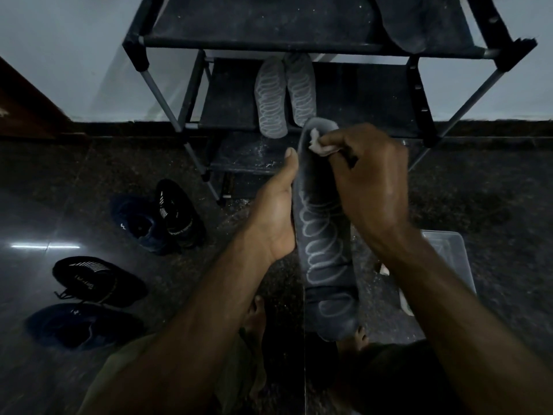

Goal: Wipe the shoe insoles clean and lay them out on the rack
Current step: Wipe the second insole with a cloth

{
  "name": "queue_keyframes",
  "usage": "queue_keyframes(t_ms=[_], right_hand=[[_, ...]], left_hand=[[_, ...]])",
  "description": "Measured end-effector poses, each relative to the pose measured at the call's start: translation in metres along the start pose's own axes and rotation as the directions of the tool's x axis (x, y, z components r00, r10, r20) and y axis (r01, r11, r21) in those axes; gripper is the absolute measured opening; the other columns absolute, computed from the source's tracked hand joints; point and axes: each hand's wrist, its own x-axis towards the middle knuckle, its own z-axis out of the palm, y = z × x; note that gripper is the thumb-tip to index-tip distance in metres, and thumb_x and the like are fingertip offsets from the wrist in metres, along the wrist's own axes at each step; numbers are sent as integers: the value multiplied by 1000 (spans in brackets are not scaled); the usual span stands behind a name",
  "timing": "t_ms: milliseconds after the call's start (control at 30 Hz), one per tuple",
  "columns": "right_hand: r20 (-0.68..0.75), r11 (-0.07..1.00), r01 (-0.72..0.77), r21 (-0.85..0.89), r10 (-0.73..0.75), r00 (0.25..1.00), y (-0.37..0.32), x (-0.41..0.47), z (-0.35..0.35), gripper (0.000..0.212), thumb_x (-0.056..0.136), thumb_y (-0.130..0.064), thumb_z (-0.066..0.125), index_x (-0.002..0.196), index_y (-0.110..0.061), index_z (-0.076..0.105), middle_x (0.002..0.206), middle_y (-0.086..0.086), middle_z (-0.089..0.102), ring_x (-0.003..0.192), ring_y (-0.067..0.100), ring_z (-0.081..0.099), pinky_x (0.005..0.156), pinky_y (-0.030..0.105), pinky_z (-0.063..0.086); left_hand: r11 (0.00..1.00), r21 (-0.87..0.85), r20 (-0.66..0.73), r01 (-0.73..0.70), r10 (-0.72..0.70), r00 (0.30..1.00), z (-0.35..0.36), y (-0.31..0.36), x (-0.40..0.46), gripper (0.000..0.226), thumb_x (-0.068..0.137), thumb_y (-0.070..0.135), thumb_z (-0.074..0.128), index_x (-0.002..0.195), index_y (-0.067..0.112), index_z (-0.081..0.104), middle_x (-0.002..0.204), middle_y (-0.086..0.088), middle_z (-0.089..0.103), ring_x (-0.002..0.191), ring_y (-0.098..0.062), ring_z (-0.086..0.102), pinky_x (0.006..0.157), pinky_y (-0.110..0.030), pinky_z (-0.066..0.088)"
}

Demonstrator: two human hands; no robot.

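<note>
My left hand (273, 211) grips the dark grey looped-pattern insole (324, 235); my right hand (368, 178) pinches a white cloth (320, 145), wiping its toe. Next, probably the heel.

1. A pale bluish-grey wall (59, 55) fills the far side, dim and evenly lit.
2. A dark skirting strip (104, 127) runs along the wall's foot.
3. The floor (45, 190) is dark, speckled polished stone, with a bright streak of reflected light (45, 245) at the near left.
4. A brown wooden edge (24, 109) shows at the far left.
5. Overall light is low.
</note>
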Motion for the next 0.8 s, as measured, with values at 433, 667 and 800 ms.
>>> queue_keyframes(t_ms=[433,667,800], right_hand=[[105,999,-18,41,13,994,-14,-7,5,18,87,-5,66,103,-13,67,94,-4,72,85,9,68,73,35,57],[190,992,-71,108,50,981,-24,-11,5,18,88,-10,67,102,-16,56,90,-8,67,81,3,66,70,31,56],[245,993,-69,98,43,969,-23,-9,4,20,86,-10,68,99,-17,55,88,-9,67,81,4,66,70,33,55]], left_hand=[[998,-51,21,-46,47,999,-1,8,-4,58,98,55,33,118,11,64,115,-14,69,104,-27,67,95,-40,52],[997,-33,1,-72,73,997,-4,11,-5,65,97,58,33,129,8,59,126,-17,64,117,-30,62,103,-43,47],[995,-40,-9,-97,96,995,-8,12,-5,72,96,63,31,134,7,55,131,-20,60,121,-33,59,107,-49,42]])
